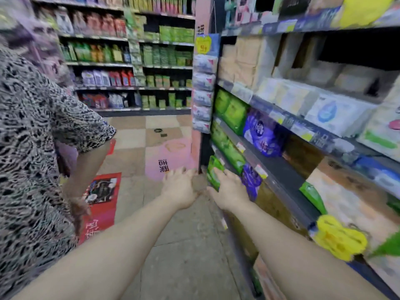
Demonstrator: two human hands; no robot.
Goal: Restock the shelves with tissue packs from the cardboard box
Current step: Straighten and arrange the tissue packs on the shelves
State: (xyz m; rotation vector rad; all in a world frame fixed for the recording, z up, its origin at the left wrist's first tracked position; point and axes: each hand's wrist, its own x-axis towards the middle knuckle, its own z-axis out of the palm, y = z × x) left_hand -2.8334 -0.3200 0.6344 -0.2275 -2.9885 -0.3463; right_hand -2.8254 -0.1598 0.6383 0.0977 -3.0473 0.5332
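Head view along a shop aisle, both bare forearms extended forward and down toward the low end of a dark metal shelving unit [279, 169] on the right. The right hand [230, 188] lies against a green plastic-wrapped tissue pack [213, 172] at the near corner of a lower shelf, its fingers curved over the pack's outer face in a grasp; the pack stands tilted at the shelf edge, just beside a purple plastic-wrapped pack [251, 180]. The left hand [179, 189] hovers just beside the right, fingers spread and relaxed, holding nothing; a blurred brownish patch lies between the two hands, and what it is cannot be told. On the tier above sit further green wrapped packs [230, 109] and a larger purple wrapped pack [263, 133]; the tier above that carries pale white and beige wrapped packs [287, 94]. A brown cardboard box [344, 198] occupies the lower shelf further right, with a yellow plastic tag [339, 237] hanging at the shelf edge near it. At left stands a second person in a black-and-white patterned short-sleeved garment [32, 148], one arm hanging down. A red floor mat [101, 200] lies on the tiled floor [129, 139], and stocked shelves [129, 66] close the far end of the aisle.
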